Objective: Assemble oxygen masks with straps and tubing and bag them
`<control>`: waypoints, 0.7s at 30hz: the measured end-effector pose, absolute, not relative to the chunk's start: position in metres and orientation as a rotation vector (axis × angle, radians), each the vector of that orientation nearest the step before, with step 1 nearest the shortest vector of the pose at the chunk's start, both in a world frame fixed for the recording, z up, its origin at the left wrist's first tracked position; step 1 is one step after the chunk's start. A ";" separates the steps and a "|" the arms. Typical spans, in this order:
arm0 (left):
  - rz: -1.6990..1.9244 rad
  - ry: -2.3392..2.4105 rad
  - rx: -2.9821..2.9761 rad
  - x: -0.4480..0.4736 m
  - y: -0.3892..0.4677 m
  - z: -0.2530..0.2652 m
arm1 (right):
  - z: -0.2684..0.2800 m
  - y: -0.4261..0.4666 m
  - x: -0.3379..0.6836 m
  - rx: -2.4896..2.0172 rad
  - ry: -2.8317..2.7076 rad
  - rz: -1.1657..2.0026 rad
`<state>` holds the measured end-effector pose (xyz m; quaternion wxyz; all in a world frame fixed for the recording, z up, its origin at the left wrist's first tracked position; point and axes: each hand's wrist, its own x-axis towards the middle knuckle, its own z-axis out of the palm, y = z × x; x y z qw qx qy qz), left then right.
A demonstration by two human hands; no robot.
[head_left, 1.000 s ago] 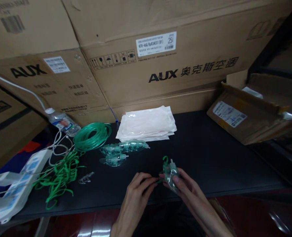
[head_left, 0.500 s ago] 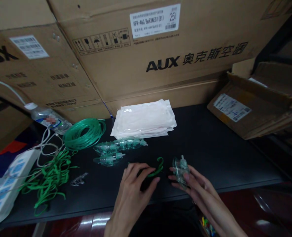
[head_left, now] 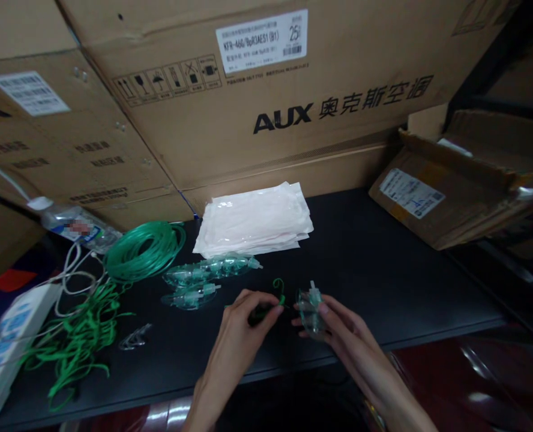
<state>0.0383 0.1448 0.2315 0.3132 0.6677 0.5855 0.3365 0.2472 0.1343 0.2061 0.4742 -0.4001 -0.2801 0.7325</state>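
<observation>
At lower centre, the left hand has closed into a pinch on the green strap; the right hand still grasps the mask, so both seem secure.

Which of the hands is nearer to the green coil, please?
Left. The left hand, pinching a green strap, is to the right of the green coil and closer to the camera; the right hand, holding a mask, is farther to the right.
</observation>
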 end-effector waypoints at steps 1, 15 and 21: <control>0.879 1.533 1.699 0.037 0.146 0.233 | 0.207 0.138 0.245 -0.974 -0.709 1.785; 1.009 1.306 1.260 0.027 0.165 0.217 | 0.212 0.163 0.232 -0.805 -0.753 1.824; 0.966 1.369 1.258 0.028 0.164 0.214 | 0.212 0.163 0.231 -0.847 -0.744 1.820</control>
